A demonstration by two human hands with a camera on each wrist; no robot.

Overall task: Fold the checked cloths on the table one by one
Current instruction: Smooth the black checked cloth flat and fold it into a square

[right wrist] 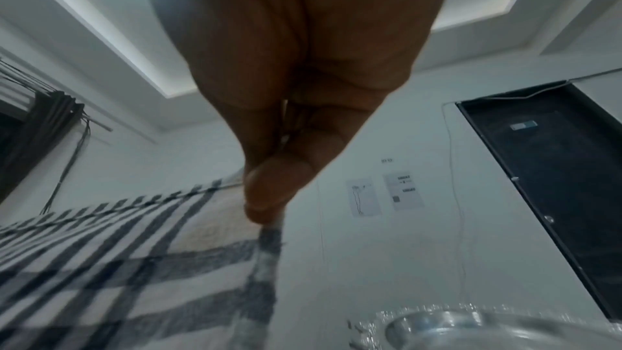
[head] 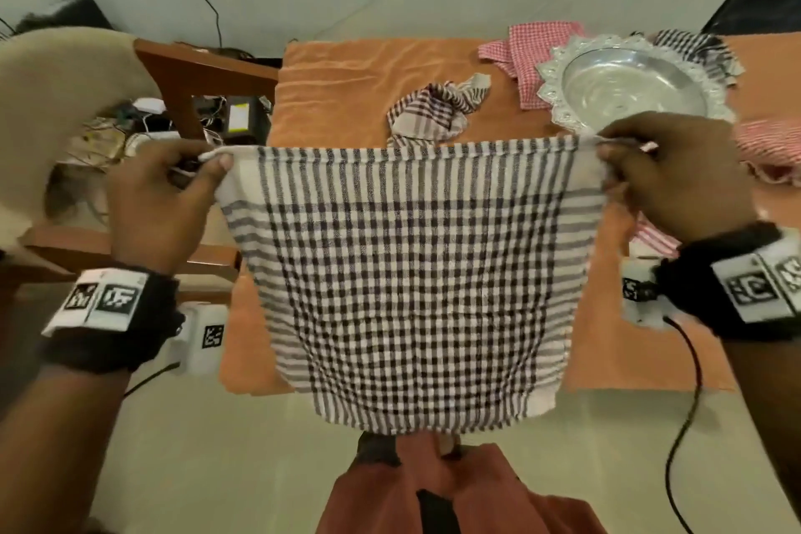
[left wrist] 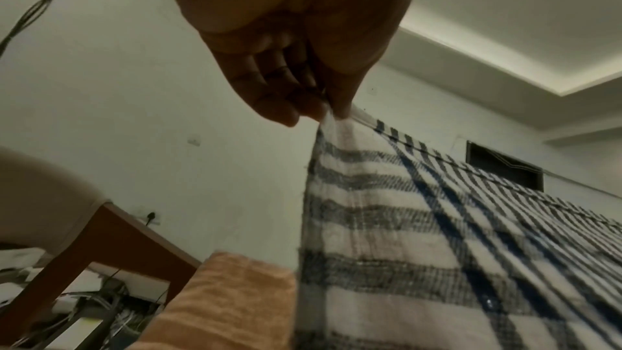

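Note:
A dark-and-white checked cloth [head: 403, 273] hangs spread in the air above the orange-covered table [head: 338, 74], stretched flat between both hands. My left hand [head: 173, 186] pinches its top left corner, the thumb and fingers closed on the hem [left wrist: 336, 116]. My right hand [head: 659, 173] pinches the top right corner, and the thumb [right wrist: 269, 190] presses the cloth's edge [right wrist: 266, 249]. A crumpled brown-striped checked cloth [head: 433, 108] lies on the table behind the held one. A red checked cloth [head: 524, 52] lies at the back right.
A silver plate with a lacy rim [head: 633, 87] sits at the right, over a red cloth and a dark checked cloth [head: 698, 52]. More red checked fabric [head: 767, 143] lies at the far right. A wooden chair [head: 190, 74] stands to the left.

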